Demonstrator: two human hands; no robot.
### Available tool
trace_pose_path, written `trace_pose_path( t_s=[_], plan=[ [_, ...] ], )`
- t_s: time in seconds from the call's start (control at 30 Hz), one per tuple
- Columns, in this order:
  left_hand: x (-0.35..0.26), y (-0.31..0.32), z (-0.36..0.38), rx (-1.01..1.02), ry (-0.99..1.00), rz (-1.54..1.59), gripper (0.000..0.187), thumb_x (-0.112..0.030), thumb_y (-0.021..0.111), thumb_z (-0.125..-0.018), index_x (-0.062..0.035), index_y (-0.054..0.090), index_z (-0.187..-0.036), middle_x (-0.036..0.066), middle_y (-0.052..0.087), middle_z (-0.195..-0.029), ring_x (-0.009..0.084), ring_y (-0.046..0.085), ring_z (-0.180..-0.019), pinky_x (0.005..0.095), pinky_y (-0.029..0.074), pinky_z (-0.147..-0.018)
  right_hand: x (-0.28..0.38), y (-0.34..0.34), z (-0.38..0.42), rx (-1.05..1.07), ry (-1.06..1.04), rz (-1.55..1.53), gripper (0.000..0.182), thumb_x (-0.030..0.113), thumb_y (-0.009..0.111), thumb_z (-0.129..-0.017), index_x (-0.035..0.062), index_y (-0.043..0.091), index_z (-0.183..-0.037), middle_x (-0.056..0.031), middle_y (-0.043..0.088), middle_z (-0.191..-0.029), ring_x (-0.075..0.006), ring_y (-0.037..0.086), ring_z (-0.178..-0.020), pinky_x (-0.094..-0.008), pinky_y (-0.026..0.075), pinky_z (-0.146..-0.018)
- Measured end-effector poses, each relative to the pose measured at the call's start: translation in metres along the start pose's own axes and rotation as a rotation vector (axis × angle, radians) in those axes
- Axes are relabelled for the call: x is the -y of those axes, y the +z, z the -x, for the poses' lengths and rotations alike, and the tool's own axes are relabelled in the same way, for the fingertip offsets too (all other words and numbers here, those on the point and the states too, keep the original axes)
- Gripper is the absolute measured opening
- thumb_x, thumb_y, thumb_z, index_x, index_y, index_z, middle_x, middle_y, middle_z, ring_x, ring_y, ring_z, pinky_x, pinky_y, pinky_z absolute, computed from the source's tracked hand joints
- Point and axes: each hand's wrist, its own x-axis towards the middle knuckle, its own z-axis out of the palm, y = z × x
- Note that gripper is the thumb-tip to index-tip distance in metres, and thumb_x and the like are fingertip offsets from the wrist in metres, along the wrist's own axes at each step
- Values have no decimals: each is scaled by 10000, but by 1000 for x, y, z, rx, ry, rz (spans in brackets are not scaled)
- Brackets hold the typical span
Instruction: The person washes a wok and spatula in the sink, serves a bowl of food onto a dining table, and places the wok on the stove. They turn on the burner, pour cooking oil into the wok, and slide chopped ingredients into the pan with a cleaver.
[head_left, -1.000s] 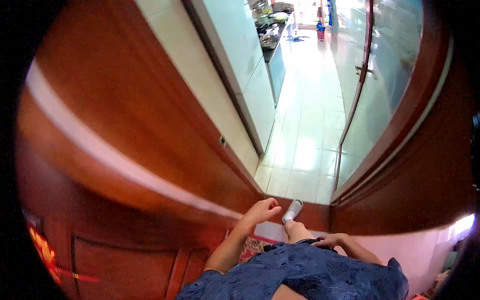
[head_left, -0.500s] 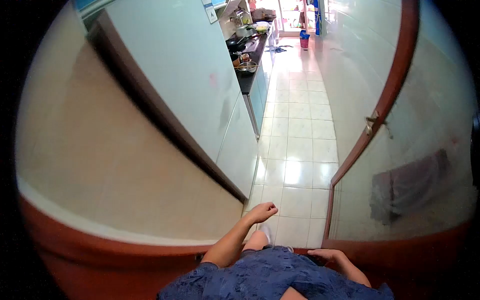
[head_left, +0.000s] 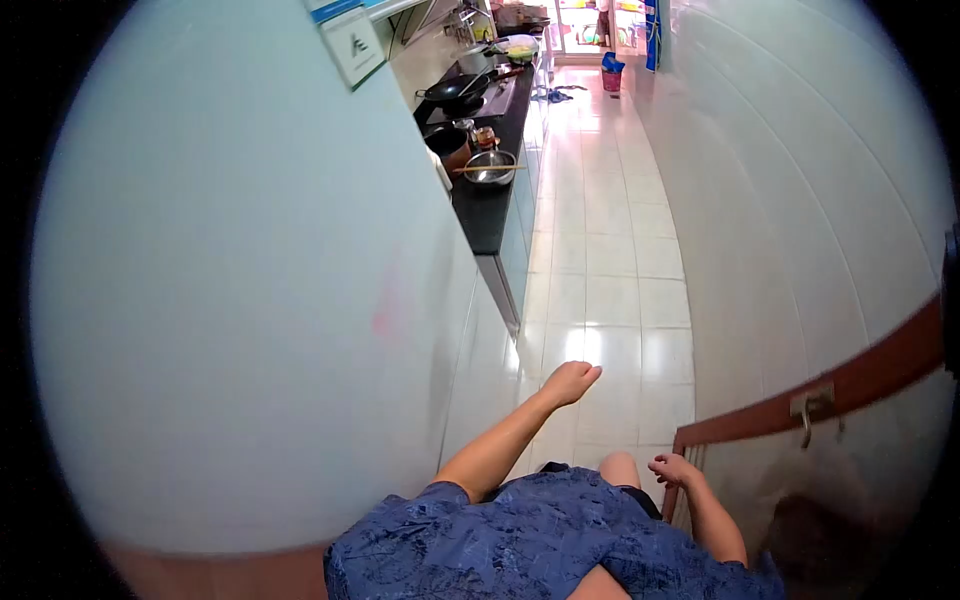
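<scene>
**Both grips without a load, in a narrow kitchen passage**

Left hand (head_left: 571, 384): fingers curled nearly closed, nothing seen in it; held over the floor in front of the body, probably just arm swing. Right hand (head_left: 673, 471): fingers loosely bent, partly open, nothing seen in it; low at the side, near the door frame (head_left: 745, 418), no contact made out.

Surroundings, large to small. Pale tall panel (head_left: 250, 300) at left, likely a fridge side. Tiled wall (head_left: 800, 200) at right. Light floor tiles (head_left: 610, 290) run between. The door stands swung aside, presumably to leave the way passable; its metal handle (head_left: 806, 415) is beyond the right hand.

Dark table (head_left: 480, 225) past the panel. Wok (head_left: 460, 90) on the stove area, seemingly for cooking. Dark pot (head_left: 450, 145) nearer, beside small jars (head_left: 486, 138). Metal bowl (head_left: 490, 160) near the edge, thin sticks (head_left: 490, 169) laid across its rim, perhaps to keep them handy. Contents unclear.
</scene>
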Motion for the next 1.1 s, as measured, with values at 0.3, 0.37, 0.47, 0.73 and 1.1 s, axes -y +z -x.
trace_pose_path(
  t_s=[0.3, 0.37, 0.47, 0.73, 1.1],
  plan=[
    [-7, -61, -247, -103, 60, 25, 470, -369, 459, -939, 44, 586, -755, 251, 609, -765, 395, 579, -727, 464, 446, -691, 110, -220, -159, -27, 4, -7, 518, 339, 594, -880, -6, 535, -1262, -152, 645, -1039, -238, 659, -826, -399, 550, -638],
    [5, -77, -285, -93, -16, 22, 479, -383, 463, -938, 40, 587, -752, 225, 625, -758, 374, 588, -716, 452, 452, -691, 164, -287, -190, -30, 11, 132, 500, 343, 582, -885, -1, 545, -1247, -146, 653, -1027, -237, 667, -819, -390, 568, -647],
    [9, -106, -335, -136, -151, 181, 468, -398, 472, -942, 20, 616, -790, 208, 635, -771, 341, 612, -737, 455, 458, -694, 260, -371, -261, 26, -60, 365, 496, 350, 573, -885, -10, 561, -1227, -150, 670, -979, -233, 676, -801, -385, 580, -642],
    [26, -193, -500, -330, -322, 430, 388, -368, 546, -932, 5, 609, -843, 153, 632, -751, 241, 595, -703, 379, 468, -663, 547, -472, -436, -8, -562, 665, 533, 344, 575, -882, -42, 548, -1249, -164, 691, -905, -218, 668, -709, -343, 537, -600],
    [82, -346, -726, -497, -307, 221, 282, -271, 573, -910, 0, 651, -902, 186, 655, -759, 302, 644, -703, 397, 479, -636, 857, -581, -531, 43, -753, 715, 458, 314, 559, -900, -38, 590, -1191, -180, 704, -897, -242, 700, -750, -366, 540, -726]
  ],
)
